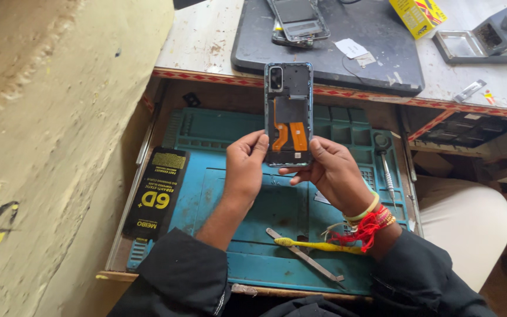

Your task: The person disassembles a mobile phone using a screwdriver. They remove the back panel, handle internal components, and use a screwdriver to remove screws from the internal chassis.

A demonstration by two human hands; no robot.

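While you hold the opened phone [289, 114] upright above the drawer, both hands grip only its lower end. Your left hand [244, 167] pinches the lower left edge with the thumb on the exposed back, and your right hand [333, 170] closes on the lower right corner from 4 o'clock. The phone looks light and stiff, but I judge it fragile: the back cover is off, and the orange flex cables [289, 136] and the camera module [276, 78] lie bare. Take hold at the blue frame edges, never on the cables. The thin frame can be slippery, so a grip with both hands seems wise.

Under the phone lies a blue work mat [230, 194] inside the open drawer; it looks soft and grippy. On the mat, at 6 o'clock from the phone, rest a yellow toothbrush [318, 245] and a flat metal tool [306, 257], crossing each other. A screwdriver [387, 170] lies at 4 o'clock, and a black flat package [156, 194] at 8 o'clock. At 12 o'clock, on the bench [206, 41], a dark pad [371, 41] carries another disassembled phone [297, 22]. A rough pale wall [48, 147] stands close at 9 o'clock, so room on that side is small.
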